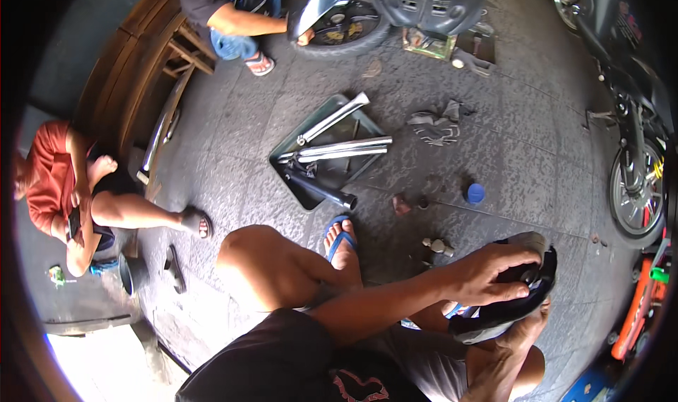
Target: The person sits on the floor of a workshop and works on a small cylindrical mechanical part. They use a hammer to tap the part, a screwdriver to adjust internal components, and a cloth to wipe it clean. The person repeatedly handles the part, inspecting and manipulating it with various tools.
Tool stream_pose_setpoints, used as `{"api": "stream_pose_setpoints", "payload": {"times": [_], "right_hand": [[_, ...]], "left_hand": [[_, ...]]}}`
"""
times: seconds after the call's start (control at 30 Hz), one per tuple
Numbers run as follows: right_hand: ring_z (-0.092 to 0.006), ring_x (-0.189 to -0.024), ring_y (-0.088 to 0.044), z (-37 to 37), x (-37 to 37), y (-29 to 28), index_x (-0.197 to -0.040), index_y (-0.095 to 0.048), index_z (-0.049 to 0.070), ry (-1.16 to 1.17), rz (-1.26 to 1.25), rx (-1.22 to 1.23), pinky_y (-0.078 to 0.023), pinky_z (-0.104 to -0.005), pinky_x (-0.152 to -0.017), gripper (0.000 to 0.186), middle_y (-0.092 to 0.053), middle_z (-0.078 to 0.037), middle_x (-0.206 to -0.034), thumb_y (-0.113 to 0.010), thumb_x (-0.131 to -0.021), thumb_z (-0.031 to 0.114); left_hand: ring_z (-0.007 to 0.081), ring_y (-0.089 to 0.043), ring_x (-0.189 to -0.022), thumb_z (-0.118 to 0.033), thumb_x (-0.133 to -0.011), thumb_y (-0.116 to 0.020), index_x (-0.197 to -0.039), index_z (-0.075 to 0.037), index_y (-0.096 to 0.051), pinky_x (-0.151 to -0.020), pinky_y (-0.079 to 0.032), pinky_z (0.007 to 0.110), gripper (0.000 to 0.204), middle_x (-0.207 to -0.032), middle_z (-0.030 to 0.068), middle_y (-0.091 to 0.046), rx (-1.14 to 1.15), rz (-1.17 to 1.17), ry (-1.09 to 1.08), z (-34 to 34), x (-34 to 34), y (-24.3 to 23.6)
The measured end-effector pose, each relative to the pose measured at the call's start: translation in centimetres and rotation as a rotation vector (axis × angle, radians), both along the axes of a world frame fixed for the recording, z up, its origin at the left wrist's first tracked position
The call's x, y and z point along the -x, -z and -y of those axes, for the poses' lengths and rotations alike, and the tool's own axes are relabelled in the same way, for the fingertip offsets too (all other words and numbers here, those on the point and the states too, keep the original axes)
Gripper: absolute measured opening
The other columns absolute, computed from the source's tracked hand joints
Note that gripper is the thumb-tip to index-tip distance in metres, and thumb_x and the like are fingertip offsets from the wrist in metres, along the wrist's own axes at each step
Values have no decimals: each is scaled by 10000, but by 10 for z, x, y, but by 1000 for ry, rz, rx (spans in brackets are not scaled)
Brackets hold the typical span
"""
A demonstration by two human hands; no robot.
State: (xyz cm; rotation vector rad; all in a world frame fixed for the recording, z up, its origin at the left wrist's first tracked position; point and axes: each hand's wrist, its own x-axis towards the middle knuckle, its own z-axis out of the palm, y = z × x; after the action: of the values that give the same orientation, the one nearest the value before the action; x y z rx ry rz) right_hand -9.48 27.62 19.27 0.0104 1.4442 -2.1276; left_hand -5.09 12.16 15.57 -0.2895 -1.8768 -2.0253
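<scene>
In front of my right knee, my left hand (487, 275) lies over the top of a dark, curved, band-like thing (503, 311) with a grey outer face; its exact kind I cannot make out. The fingers of that hand bend over the thing's upper end, partly covering it. From below, my right hand (526, 328) grips the thing's lower right side, with most of its fingers hidden. A small metal hammer (439, 246) lies on the floor just beyond my left wrist.
A dark tray (277, 158) holds several metal tubes (353, 149). Beyond the hammer lie a blue round cap (475, 193) and grey gloves (438, 125). A person (244, 20) touches a scooter wheel (346, 31); another person (53, 179) sits left. A motorcycle (628, 112) stands right.
</scene>
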Motion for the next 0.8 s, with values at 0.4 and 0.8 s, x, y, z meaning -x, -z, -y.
{"api": "stream_pose_setpoints", "payload": {"times": [0.4, 0.8], "right_hand": [[-266, -962, -655, 10, 19, 5, -1200, -606, 69, 180, 173, 183, -547, -379, -731, 379, -660, -115, -1125, -567, -923, 325], [-203, -963, -632, 28, 10, 44, -1172, -600, 33, 282, 347, 129, -513, -340, -776, 293, -651, -90, -1101, -576, -925, 189]], "left_hand": [[333, -668, -896, -280, -857, -650, -989, -102, -657, -737, -546, 432, 222, -885, 120, -658, -128, 889, -839, 41, -17, 278], [309, -643, -882, -336, -816, -739, -1105, -82, -594, -714, -522, 441, 411, -963, 136, -636, 576, 1092, -763, 88, -8, 293]]}}
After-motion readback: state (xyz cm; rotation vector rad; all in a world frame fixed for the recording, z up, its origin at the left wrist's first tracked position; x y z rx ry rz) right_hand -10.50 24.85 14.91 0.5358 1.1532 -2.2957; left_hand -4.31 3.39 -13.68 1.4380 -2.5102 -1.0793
